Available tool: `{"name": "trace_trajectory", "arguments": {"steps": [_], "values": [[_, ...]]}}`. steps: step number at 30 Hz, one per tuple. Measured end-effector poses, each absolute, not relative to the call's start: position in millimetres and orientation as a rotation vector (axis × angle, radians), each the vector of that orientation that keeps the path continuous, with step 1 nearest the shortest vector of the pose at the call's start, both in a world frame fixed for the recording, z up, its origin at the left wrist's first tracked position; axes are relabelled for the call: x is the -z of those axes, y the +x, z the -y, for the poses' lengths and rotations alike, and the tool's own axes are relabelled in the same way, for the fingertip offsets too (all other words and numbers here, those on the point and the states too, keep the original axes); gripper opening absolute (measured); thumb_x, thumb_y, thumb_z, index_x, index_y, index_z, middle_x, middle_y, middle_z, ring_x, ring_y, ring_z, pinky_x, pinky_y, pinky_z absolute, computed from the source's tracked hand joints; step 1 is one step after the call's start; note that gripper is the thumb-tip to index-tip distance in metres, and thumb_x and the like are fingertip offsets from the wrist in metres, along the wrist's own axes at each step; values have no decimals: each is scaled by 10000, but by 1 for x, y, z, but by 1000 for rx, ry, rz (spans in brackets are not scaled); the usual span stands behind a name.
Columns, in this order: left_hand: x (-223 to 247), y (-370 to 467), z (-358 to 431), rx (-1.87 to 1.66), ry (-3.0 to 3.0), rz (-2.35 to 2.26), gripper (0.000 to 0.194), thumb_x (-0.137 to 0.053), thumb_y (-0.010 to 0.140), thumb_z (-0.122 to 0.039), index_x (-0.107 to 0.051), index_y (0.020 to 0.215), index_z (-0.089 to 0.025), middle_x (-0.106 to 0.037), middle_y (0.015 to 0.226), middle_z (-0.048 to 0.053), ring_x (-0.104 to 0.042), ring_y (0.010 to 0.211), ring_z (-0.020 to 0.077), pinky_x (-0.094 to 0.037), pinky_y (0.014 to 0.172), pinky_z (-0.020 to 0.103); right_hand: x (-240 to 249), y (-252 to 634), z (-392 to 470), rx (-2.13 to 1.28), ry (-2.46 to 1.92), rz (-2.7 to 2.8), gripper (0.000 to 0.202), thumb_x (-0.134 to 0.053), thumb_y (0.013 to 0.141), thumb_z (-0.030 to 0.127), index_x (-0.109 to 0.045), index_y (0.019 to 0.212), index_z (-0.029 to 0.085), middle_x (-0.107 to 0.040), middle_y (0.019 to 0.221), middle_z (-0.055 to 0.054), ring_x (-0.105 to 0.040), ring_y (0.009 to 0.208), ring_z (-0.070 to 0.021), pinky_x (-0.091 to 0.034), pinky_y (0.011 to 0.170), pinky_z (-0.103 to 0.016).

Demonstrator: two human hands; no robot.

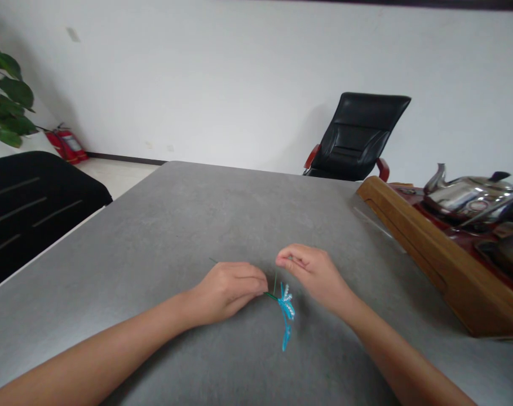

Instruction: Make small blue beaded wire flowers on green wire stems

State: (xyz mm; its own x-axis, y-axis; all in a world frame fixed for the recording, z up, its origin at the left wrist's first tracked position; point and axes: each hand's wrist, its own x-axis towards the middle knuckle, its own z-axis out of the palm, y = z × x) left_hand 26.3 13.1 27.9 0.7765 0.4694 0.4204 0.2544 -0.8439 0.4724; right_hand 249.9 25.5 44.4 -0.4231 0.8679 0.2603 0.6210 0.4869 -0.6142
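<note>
Beaded flower [286, 307], low over grey table [176, 225], best held steady at green stem [272, 295] pinched in left hand [226, 290] while right hand [311, 270], fingertips pressed together on thin wire [275, 282], draws gently taut.

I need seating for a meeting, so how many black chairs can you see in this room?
2: a black leather armchair behind the grey table, and a black mesh-backed chair at its left edge. Others may be out of view.
</note>
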Motion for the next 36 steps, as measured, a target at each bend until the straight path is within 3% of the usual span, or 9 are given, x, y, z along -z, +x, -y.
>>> {"name": "trace_trajectory", "arguments": {"steps": [4,10,17,21,25,32,36], "values": [[-28,25,-13,-856,2466,-595,213,-414,921,-109,-599,1018,-154,-646,982,92,-601,910,157,-475,811,263,-27,250,-32,-954,-1233,2031,217,-519,876,328,-617,758,176,-373,525,68,-361,494,-95,-255,482,-213],[-20,25,-16,-1093,2313,-854,155,-450,911,-107,-589,954,-160,-615,900,62,-571,855,143,-454,777,251,-3,235,-26,-1177,-1171,1904,181,-525,834,303,-529,710,171,-398,590,54,-354,528,-91,-293,506,-206],[-17,24,-21,-1154,2233,-1174,117,-477,909,-133,-589,894,-163,-588,830,29,-544,769,130,-427,705,237,-12,214,5,-784,-1304,2026,179,-463,887,231,-575,755,184,-476,541,53,-444,487,-100,-305,502,-216],[-12,23,-22,-1056,2296,-1212,146,-468,918,-152,-612,923,-176,-613,887,33,-566,818,139,-441,738,246,-25,208,26,-333,-1174,2233,165,-463,890,162,-609,814,174,-627,669,2,-571,564,-134,-336,542,-250],[-8,21,-21,-934,2461,-1091,191,-446,922,-148,-620,994,-180,-639,975,49,-586,880,154,-461,780,259,-35,209,34,46,-1005,2308,215,-431,892,115,-613,788,160,-615,630,-16,-567,532,-152,-330,530,-278],[-15,21,-18,-826,2706,-824,244,-445,897,-118,-628,1048,-174,-656,987,68,-609,857,169,-480,722,262,-53,224,18,70,-1066,2143,168,-457,910,164,-596,816,151,-611,640,-5,-559,528,-117,-350,546,-243],[-21,23,-14,-807,2785,-630,254,-446,906,-141,-622,1087,-177,-662,929,69,-608,792,160,-470,684,263,-55,234,3,-79,-1243,2049,144,-479,902,206,-594,822,168,-522,562,42,-464,459,-92,-309,504,-229]]}}
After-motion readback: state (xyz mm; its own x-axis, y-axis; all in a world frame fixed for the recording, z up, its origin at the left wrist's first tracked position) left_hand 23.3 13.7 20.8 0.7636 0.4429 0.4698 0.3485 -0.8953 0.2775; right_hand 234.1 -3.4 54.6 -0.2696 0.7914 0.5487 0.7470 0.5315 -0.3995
